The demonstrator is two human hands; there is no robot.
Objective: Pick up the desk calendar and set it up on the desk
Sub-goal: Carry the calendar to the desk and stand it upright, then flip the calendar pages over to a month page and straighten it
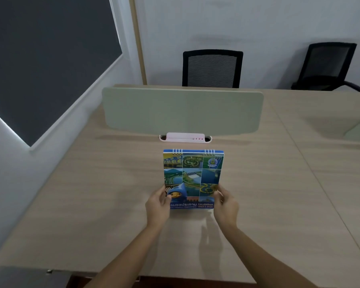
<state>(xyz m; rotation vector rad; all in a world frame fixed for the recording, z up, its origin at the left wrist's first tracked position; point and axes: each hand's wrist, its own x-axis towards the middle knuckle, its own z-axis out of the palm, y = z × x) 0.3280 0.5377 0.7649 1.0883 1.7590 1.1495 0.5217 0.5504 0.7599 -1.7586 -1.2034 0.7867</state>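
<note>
The desk calendar (192, 175) is a blue, spiral-bound booklet with a grid of aerial photos and a cartoon mascot on its cover. It is held over the middle of the light wooden desk (92, 204), its spiral edge away from me, tilted toward me. My left hand (157, 206) grips its lower left corner, thumb on the cover. My right hand (224, 205) grips the lower right corner the same way. Whether its bottom edge touches the desk is hidden by my hands.
A pale green divider panel (182, 111) stands across the desk behind the calendar, with a pink cable tray (185, 137) at its foot. Two black mesh chairs (212, 68) (326, 66) stand beyond. A dark window (40, 59) is at the left. The desk's near edge runs below my forearms.
</note>
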